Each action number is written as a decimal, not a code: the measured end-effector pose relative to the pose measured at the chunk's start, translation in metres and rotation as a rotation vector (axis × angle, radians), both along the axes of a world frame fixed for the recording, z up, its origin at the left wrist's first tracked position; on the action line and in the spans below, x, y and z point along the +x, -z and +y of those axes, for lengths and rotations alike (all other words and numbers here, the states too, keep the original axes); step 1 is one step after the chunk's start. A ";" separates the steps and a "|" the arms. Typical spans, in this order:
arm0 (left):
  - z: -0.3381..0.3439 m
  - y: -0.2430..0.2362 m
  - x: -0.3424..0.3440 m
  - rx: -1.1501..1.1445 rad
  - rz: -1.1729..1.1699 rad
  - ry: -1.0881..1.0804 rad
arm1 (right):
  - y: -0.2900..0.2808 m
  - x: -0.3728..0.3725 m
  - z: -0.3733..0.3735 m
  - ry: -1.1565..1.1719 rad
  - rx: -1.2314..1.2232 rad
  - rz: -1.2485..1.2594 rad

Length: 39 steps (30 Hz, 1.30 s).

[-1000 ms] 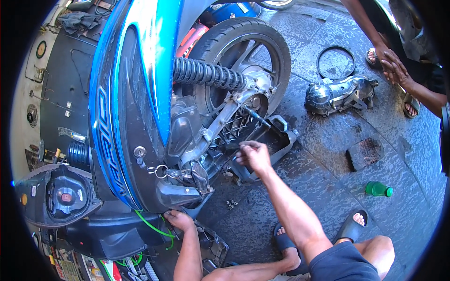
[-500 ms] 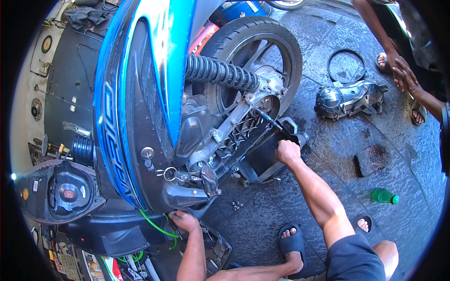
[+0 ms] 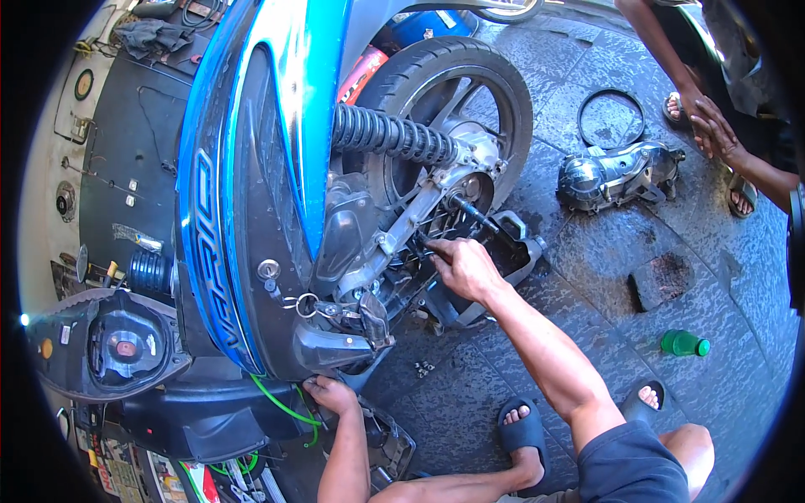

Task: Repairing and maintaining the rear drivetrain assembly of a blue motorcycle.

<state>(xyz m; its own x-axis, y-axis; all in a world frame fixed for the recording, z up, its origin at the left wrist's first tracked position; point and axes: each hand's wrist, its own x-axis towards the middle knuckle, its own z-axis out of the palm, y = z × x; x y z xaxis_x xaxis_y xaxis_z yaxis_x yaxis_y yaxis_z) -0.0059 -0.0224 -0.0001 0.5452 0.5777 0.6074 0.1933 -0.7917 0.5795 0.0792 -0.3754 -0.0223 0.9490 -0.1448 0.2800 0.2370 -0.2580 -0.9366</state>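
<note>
A blue and black scooter (image 3: pixel 251 159) fills the left and middle, its engine casing (image 3: pixel 394 226) uncovered beside the rear wheel (image 3: pixel 521 126). My right hand (image 3: pixel 468 268) reaches into this casing, below the bare metal shaft (image 3: pixel 476 215). Its index finger points inward and the other fingers curl under; whatever the fingertips touch is hidden. At the bottom edge of the scooter's body, next to a green cable (image 3: pixel 289 409), my left hand (image 3: pixel 333 394) is closed with bent fingers, and what they grip is out of sight. A key ring (image 3: pixel 307 305) hangs above it.
On the floor lie a removed engine cover (image 3: pixel 620 176), a black belt (image 3: pixel 582 117), a dark block (image 3: pixel 661 282), a green bottle (image 3: pixel 683 343) and several small bolts (image 3: pixel 424 369). Another person's hands (image 3: pixel 714 130) are clasped at upper right. An opened scooter part (image 3: pixel 109 344) stands at left.
My right hand has moved left, from the outer end of the lower casing to its inside, with the index finger stretched out. The left hand stays put. The view has shifted slightly.
</note>
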 end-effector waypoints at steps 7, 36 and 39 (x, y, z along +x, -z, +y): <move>0.007 0.001 0.002 0.016 -0.021 -0.018 | -0.001 -0.008 -0.029 -0.206 -0.012 -0.069; 0.011 0.000 -0.004 -0.041 -0.005 -0.031 | -0.019 -0.011 0.047 0.145 0.466 0.201; 0.012 0.001 -0.001 -0.047 0.019 -0.051 | -0.004 -0.040 0.056 0.174 0.226 0.014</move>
